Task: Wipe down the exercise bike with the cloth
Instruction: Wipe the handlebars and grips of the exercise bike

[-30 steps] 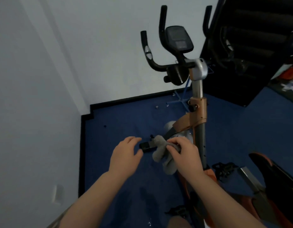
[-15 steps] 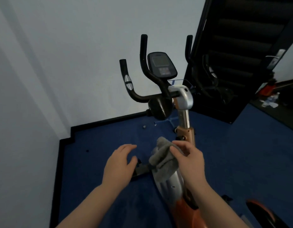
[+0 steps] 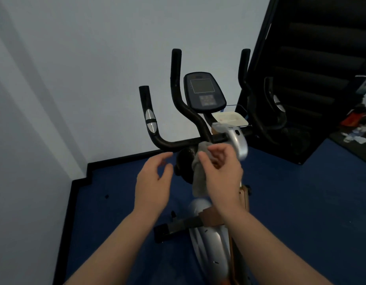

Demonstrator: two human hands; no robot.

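Note:
The exercise bike stands in front of me, with black handlebars (image 3: 176, 140), a dark console (image 3: 203, 92) and a silver and orange body (image 3: 210, 241). My right hand (image 3: 221, 171) grips a grey cloth (image 3: 198, 177) just below the handlebar clamp, beside the silver post cap (image 3: 238, 140). The cloth hangs down in front of a black round knob (image 3: 184, 161). My left hand (image 3: 153, 184) hovers empty to the left of the cloth, fingers relaxed and slightly spread, touching nothing.
Blue carpet (image 3: 120, 212) covers the floor, edged by a black skirting (image 3: 120, 159) under a pale wall. A black staircase (image 3: 321, 58) rises at the right, close behind the right handlebar. Small clutter (image 3: 354, 136) lies on the floor at far right. The bike's front foot bar (image 3: 173, 229) juts left.
Both hands rose from the bike's low front bar up to the handlebar clamp, the right carrying the cloth. My view tilted upward and came closer to the console.

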